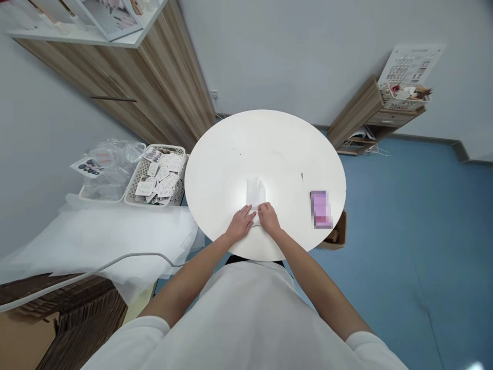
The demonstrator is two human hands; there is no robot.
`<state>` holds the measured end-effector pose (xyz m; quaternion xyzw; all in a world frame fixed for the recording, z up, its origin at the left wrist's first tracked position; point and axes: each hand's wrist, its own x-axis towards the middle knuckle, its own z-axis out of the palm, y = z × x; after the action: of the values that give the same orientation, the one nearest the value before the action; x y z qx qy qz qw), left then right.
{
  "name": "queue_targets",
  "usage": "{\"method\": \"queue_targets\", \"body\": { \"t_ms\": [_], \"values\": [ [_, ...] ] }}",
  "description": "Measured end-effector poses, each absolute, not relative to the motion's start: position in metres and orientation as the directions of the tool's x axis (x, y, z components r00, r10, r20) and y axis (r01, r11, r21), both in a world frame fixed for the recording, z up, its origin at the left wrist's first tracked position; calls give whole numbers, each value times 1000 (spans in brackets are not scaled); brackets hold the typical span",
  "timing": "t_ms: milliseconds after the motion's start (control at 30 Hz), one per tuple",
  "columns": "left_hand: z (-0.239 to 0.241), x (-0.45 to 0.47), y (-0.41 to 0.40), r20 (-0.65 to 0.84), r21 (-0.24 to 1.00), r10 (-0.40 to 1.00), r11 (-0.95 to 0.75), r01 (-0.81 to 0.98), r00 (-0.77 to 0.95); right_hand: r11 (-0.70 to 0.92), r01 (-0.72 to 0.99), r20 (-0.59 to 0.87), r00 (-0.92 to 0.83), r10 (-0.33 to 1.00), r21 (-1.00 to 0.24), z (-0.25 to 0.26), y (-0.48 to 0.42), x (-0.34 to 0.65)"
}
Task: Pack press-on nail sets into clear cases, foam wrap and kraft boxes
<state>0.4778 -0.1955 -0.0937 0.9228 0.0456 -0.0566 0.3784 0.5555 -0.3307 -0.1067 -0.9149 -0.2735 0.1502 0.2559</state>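
Note:
A white folded sheet or small bag [256, 194] lies on the round white table [265, 149], near its front edge. My left hand [241, 223] rests on the sheet's near left corner, fingers curled and pressing down. My right hand [268, 218] pinches the sheet's near right corner, and the two hands almost touch. To the right on the table lies a pink rectangular thing [321, 208], blurred out.
Left of the table stand a white basket [158, 176] of small cards and a tray of clear plastic bags [106, 169]. White sheeting [100, 236] covers a low surface. A wooden cabinet [146, 77] stands behind, a small shelf unit [375, 115] at right, and a cardboard box [337, 234] under the table.

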Motion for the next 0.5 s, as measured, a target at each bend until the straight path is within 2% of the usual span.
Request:
{"method": "queue_targets", "body": {
  "t_ms": [133, 233, 367, 500],
  "values": [
    [-95, 481, -193, -124, 689, 5, -719, 90, 992, -637, 667, -76, 665, 743, -387, -98, -337, 545],
    [-92, 485, -188, -121, 703, -20, -708, 72, 992, -579, 757, -114, 574, 811, -304, -96, -346, 542],
    [-87, 491, -177, -150, 716, -127, -698, 20, 981, -530, 801, -191, 495, 848, -278, -102, -354, 545],
    [-85, 498, -168, -142, 730, -236, -681, -59, 961, -559, 771, -220, 514, 829, -304, -107, -350, 554]
  ]
}}
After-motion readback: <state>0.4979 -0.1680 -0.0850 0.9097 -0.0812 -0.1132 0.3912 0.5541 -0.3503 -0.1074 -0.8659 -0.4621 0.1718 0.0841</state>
